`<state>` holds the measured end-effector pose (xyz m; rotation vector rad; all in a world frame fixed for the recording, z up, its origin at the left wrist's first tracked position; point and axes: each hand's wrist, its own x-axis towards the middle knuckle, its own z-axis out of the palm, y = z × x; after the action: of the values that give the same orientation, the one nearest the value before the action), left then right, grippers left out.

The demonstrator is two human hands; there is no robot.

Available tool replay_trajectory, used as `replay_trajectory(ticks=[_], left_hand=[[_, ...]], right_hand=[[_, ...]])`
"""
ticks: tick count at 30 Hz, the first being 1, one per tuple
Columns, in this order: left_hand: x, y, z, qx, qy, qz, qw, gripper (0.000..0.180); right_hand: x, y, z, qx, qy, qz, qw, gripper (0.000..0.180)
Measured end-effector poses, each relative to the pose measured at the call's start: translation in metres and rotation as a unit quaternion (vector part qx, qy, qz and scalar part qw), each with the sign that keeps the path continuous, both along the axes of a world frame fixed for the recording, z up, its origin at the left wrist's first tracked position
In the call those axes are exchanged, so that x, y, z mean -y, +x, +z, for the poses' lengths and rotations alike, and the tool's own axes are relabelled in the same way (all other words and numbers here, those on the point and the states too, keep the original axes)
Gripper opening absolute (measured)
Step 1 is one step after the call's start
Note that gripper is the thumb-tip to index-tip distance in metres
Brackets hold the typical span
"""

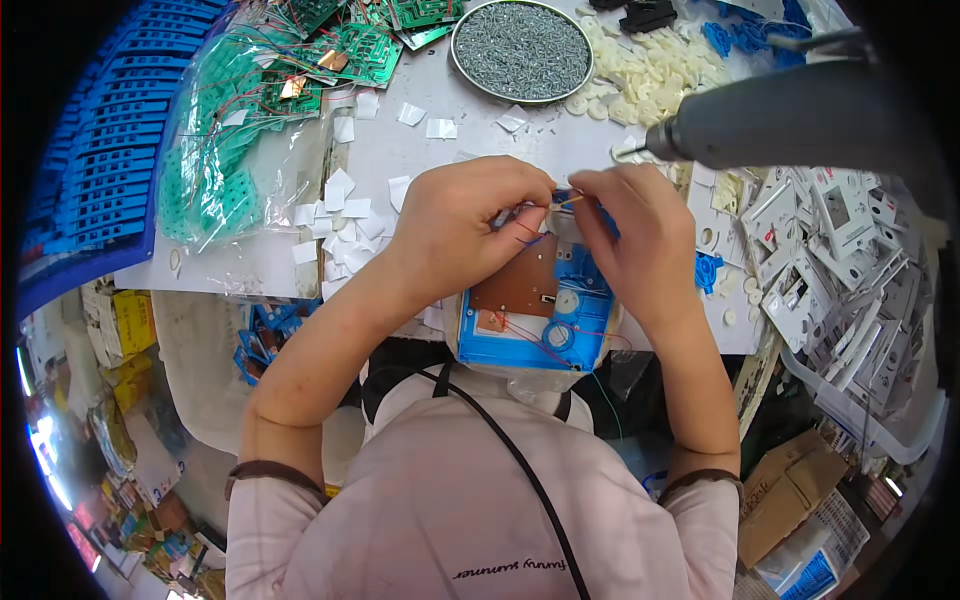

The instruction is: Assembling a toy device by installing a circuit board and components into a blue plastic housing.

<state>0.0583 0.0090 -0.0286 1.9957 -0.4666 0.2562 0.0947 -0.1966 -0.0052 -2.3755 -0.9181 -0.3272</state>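
1. Head view: left hand [465, 215] closes thumb and fingers on thin wires [530, 241], probably soft, easily torn.
2. Brown board [522, 278]: likely stiff, fragile; hold by edges.
3. Blue casing [510, 352], at the table's [385, 145] near edge: likely light, slippery; grip the rim.
4. Right hand [642, 225]: fingers curled; cannot tell whether they grip.

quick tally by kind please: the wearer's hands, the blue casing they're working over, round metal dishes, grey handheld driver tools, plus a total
Hands: 2 (left hand, right hand)
Blue casing at the hands: 1
Round dish of small metal pieces: 1
Grey driver tool: 1
Total: 5
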Motion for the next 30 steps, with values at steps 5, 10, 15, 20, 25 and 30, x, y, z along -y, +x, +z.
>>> replay_trajectory(ticks=[5, 10, 15, 20, 25, 30], left_hand=[[-0.007, 0.005, 0.0, 0.086, 0.048, -0.065, 0.993, 0.011], [-0.007, 0.01, 0.014, -0.076, 0.06, -0.081, 0.992, 0.008], [0.008, 0.029, 0.026, -0.112, 0.176, -0.103, 0.973, 0.009], [0.01, 0.042, 0.033, -0.075, 0.285, -0.172, 0.94, 0.011], [0.013, 0.047, 0.044, -0.054, 0.324, -0.234, 0.915, 0.011], [0.025, 0.054, 0.051, 0.025, 0.423, -0.322, 0.846, 0.011]], right_hand=[[0.012, -0.023, 0.011, -0.013, -0.107, -0.037, 0.993, 0.012], [0.008, -0.03, 0.019, -0.005, -0.179, 0.018, 0.984, 0.009], [-0.002, -0.043, 0.029, -0.017, -0.229, 0.116, 0.966, 0.005], [0.009, -0.061, 0.023, -0.05, -0.172, 0.115, 0.977, 0.01], [0.019, -0.068, 0.008, -0.057, -0.107, 0.076, 0.99, 0.014], [0.021, -0.068, 0.007, -0.056, -0.097, 0.075, 0.991, 0.016]])
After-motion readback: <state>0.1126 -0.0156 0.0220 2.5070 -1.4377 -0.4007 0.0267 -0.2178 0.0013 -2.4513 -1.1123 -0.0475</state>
